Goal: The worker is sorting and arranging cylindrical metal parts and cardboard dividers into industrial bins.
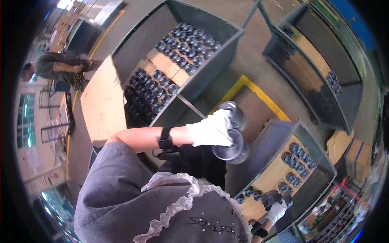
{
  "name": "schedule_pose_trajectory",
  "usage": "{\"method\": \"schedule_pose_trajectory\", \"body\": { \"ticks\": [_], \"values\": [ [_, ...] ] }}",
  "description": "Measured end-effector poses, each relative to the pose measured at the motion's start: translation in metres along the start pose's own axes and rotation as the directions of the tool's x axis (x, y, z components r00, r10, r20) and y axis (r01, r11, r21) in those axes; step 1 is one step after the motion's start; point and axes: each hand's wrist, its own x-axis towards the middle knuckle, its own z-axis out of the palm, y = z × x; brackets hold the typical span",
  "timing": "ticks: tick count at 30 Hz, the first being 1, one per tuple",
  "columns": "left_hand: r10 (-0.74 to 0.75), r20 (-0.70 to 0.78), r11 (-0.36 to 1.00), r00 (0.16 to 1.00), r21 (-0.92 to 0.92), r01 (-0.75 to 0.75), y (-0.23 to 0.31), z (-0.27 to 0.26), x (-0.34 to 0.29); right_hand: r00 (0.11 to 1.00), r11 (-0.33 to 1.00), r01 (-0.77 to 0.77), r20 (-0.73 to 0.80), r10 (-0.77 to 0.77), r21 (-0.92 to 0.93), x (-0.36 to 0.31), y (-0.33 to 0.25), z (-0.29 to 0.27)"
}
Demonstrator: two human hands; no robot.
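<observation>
From afar, I fear the white-gloved left hand [212,129], pinching two shiny grey cylinders [226,152] above the concrete floor [259,60], could drop one if its glove slips, while the white-gloved right hand [276,212] grasps dark cylinders [270,199] at the grey metal bin [265,150].

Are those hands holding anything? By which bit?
The left hand holds two shiny round parts by their sides. The right hand holds dark round parts, seemingly by their near sides.
</observation>
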Motion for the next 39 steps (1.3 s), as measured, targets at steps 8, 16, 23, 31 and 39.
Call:
{"method": "schedule_pose_trajectory", "body": {
  "ticks": [8, 16, 23, 31, 39],
  "values": [
    [-0.105, -0.309, 0.986, 0.945, 0.091, 0.139, -0.107, -0.120, -0.063, 0.771, 0.754, 0.637, -0.116, -0.626, 0.162, 0.018, -0.276, -0.085],
    [-0.518, -0.447, 0.856, 0.730, -0.259, 0.448, -0.182, -0.227, -0.071, 0.277, 0.273, 0.948, 0.002, -0.961, 0.166, -0.023, -0.595, -0.076],
    [-0.495, -0.607, 0.864, 0.622, -0.422, 0.276, -0.305, -0.266, -0.045, -0.118, -0.059, 0.957, 0.194, -0.974, 0.284, -0.048, -0.813, 0.095],
    [-0.633, -0.599, 0.772, 0.490, -0.446, 0.453, -0.373, -0.284, -0.011, 0.088, 0.367, 0.890, 0.688, -0.721, 0.271, -0.087, -0.860, 0.357],
    [-0.762, -0.453, 0.647, 0.463, -0.580, 0.495, -0.430, -0.254, 0.014, -0.230, -0.267, 0.964, 0.546, -0.806, 0.011, -0.094, -0.825, 0.453]
  ]
}}
